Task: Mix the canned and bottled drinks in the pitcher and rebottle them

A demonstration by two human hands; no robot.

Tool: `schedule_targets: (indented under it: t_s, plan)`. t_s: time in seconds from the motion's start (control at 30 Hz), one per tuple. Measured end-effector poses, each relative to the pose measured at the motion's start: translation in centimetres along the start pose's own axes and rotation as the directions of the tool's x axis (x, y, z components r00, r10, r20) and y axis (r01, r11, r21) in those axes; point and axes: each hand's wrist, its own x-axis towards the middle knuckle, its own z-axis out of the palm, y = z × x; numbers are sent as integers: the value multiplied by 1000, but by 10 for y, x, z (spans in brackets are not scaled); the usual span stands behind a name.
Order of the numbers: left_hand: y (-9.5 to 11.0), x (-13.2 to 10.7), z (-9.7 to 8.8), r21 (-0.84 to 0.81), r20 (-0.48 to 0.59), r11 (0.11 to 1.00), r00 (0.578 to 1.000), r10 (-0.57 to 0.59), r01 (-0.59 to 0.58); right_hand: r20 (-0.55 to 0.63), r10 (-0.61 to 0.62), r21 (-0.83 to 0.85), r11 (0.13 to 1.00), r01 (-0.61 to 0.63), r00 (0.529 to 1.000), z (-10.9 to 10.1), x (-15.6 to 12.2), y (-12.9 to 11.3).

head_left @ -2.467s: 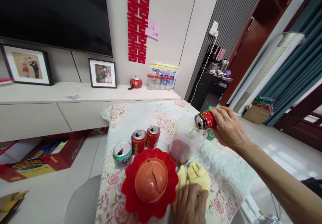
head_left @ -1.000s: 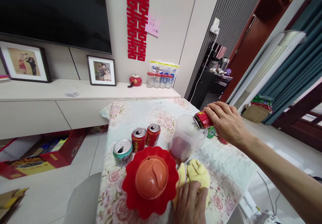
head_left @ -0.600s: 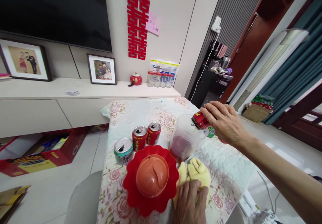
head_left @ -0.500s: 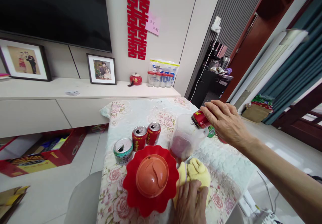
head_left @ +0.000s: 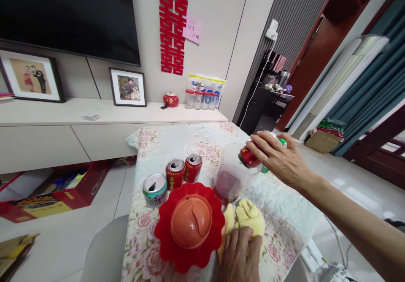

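**Red drink can tipped steeply at the mouth of a cloudy plastic pitcher**

Head view: the can is a smooth metal cylinder with yellow lettering, held up at the pitcher's rim; whether the two touch cannot be told. The pitcher is translucent, round-walled, with a dull purplish-brown showing through its lower part. It stands on a surface covered in quilted, rose-printed cloth. Below it lies a soft, folded yellow towel. A red scalloped dish carries a glossy, domed orange plastic piece with a curved ridge. Beyond the dish stand two upright, opened red cans and a squat silver-and-green can.

The tilted can's top end points left and down toward the pitcher; its long axis climbs from there to the upper right, into the right hand. That hand's grip is closed around the can's body. The left hand lies on the towel with bent fingers; whether its grip pinches the fabric cannot be told.

Against 2.5 seconds ago, the can is tipped further: its silver top, then in sight, has turned away, and the thin stream visible then can no longer be made out.
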Motion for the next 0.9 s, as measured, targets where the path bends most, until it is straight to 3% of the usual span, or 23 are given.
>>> schedule_targets:
  t_s: [0.4, 0.57, 0.67, 0.77, 0.83, 0.9]
  plan:
    - [-1, -1, -2, -8, 35, 1000, 999, 14, -14, 14, 10, 50, 999, -10, 1000, 5, -4, -4]
    - [0, 1, -3, -7, 8, 1000, 1000, -2, 2, 64, 150, 181, 970, -159, 987, 10, -3, -5]
    - [2, 1, 0, -14, -31, 1000, 1000, -1, 1, 80, 329, 282, 898, -338, 941, 14, -8, 2]
    - [1, 0, 0, -18, -79, 999, 996, -48, 47, 198, 490, 498, 696, -518, 849, 10, -25, 10]
    - [-3, 2, -9, -69, -33, 993, 994, -100, 98, 351, 573, 649, 422, -634, 741, 1, -47, 9]
    - [-11, 10, -28, -180, 131, 973, 984, -124, 147, 559, 535, 718, 68, -693, 633, -11, -76, -2]
